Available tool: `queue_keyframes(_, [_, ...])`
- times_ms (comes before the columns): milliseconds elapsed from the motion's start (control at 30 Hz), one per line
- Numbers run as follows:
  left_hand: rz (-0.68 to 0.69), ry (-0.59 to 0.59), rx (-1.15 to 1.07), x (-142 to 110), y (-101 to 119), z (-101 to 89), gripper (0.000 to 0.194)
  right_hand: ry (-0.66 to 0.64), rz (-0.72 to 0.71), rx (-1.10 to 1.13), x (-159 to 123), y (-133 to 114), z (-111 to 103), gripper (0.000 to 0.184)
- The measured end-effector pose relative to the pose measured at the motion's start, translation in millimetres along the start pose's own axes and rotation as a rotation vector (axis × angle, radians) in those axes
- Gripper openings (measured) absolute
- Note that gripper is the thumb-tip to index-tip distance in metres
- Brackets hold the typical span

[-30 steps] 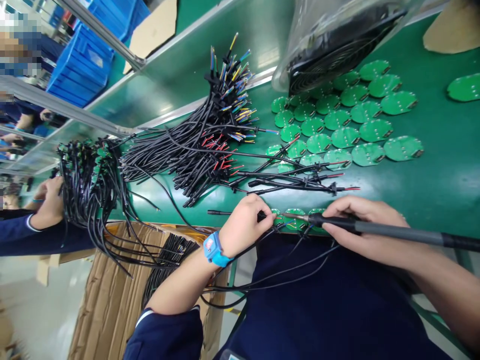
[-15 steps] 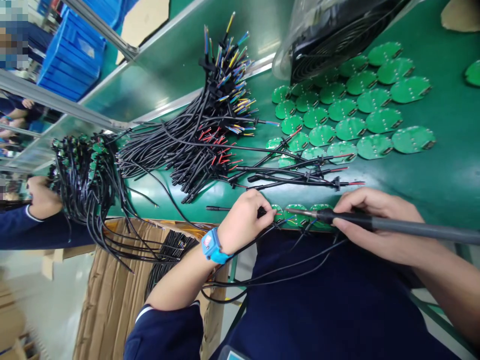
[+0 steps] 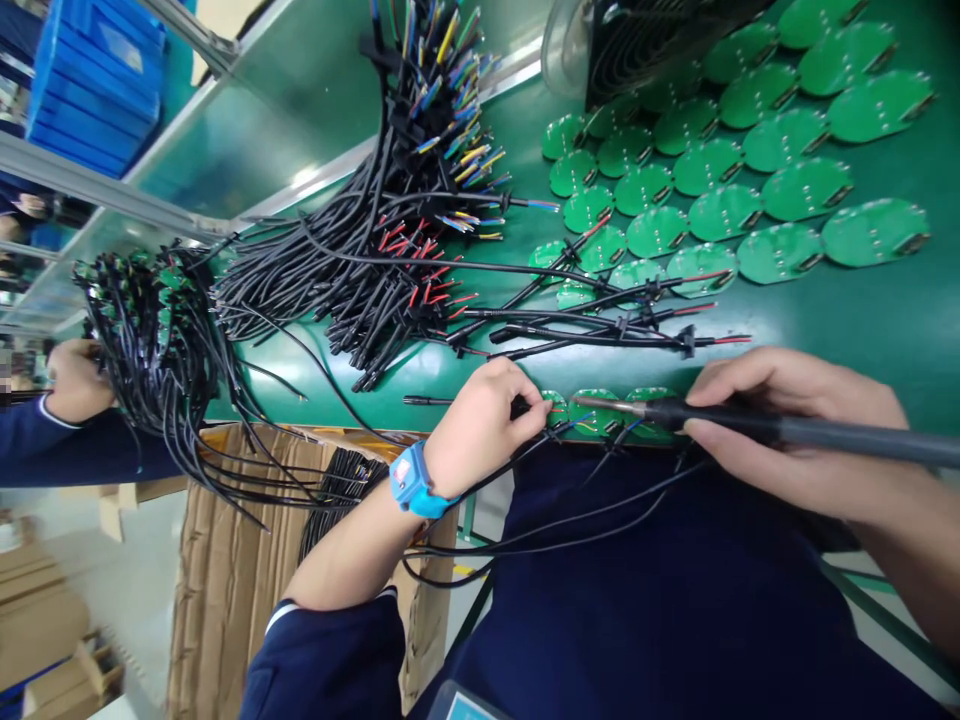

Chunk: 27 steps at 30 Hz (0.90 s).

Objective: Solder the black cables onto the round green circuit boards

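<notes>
My left hand (image 3: 491, 415), with a blue watch on the wrist, is closed in a pinch on a black cable with a short red wire at its end. The red wire lies over a small green circuit board (image 3: 553, 408) at the bench's front edge. Between the fingers of my right hand (image 3: 810, 425) is a soldering iron (image 3: 724, 417), held nearly level. Its tip points left, over a second green circuit board (image 3: 596, 416) and close to the red wire; contact cannot be made out. A third green board (image 3: 651, 408) lies under the iron's front part.
Rows of green boards (image 3: 780, 250) cover the right side of the bench. Piled cables (image 3: 352, 260) with bare coloured wires lie behind my left hand. Black fan (image 3: 660, 45) at the back; cardboard box (image 3: 225, 590) below. Another person's hand (image 3: 75, 380) is at far left.
The camera view has shifted slightly, so the boards and cables at the back appear higher. Both hands keep nearly the same places over the front boards, the iron's tip still beside the red wire.
</notes>
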<state>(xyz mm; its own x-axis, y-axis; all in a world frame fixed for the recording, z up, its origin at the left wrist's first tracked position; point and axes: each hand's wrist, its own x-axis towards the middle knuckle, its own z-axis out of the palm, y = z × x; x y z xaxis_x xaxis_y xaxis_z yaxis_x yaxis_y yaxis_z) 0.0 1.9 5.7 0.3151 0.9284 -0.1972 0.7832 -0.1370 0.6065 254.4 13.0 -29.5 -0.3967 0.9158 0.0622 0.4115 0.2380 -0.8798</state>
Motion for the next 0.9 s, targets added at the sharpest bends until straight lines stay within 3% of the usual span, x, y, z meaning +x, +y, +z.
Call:
queue_keyframes(400, [0.004,-0.011,0.027,1.4,0.3,-1.2,0.009,-0.095,-0.040,-0.109,4.4,-4.9,0.6,0.018])
queue_keyframes(633, [0.002,-0.015,0.041,1.3,1.4,-1.5,0.009,0.042,-0.017,0.006,-1.6,-0.8,-2.6,0.017])
queue_keyframes(900, [0.001,-0.009,0.045,1.1,1.4,-0.5,0.009,-0.023,-0.026,-0.025,2.5,-4.0,-1.5,0.017])
